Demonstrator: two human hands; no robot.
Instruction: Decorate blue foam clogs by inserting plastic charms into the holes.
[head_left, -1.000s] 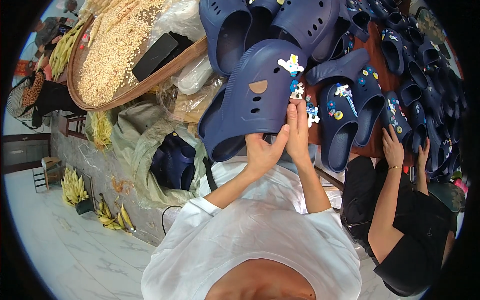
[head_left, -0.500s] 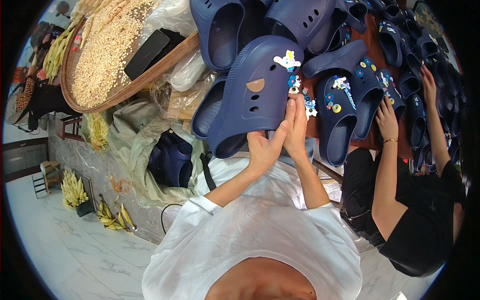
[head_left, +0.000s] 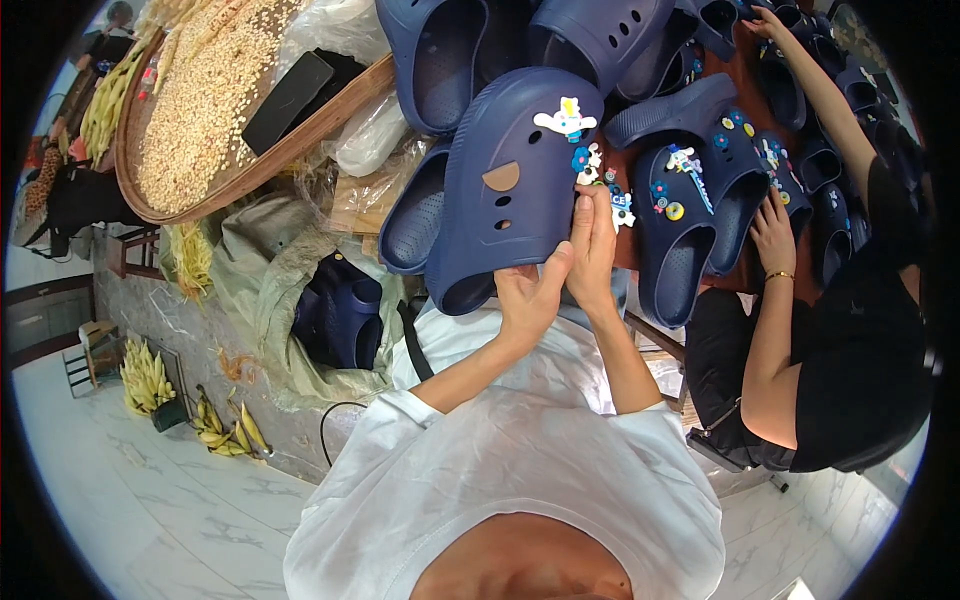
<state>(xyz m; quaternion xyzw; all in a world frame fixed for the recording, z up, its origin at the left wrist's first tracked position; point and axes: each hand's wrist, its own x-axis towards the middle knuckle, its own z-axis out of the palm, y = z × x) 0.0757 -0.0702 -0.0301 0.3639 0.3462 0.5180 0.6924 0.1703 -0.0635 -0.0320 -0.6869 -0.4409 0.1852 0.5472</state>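
Observation:
A navy clog is held up in front of me, its toe pointing away. My left hand grips its near edge, with the fingers reaching under into the opening and the thumb outside. My right hand presses its fingers against the clog's right side, just below several charms; whatever is under those fingertips is hidden. A white animal-shaped charm sits near the toe, with a blue flower charm below it. Several vent holes show, one with a tan half-round patch. Right of it lies a decorated clog.
More navy clogs crowd the brown table. At right, a co-worker in black reaches over it. At left are a round basket of kernels with a dark phone, and a sack holding clogs.
The co-worker's farther arm has stretched forward to the table's far side, their body leaning in. The clog in my hands has tilted very slightly; my grip looks the same.

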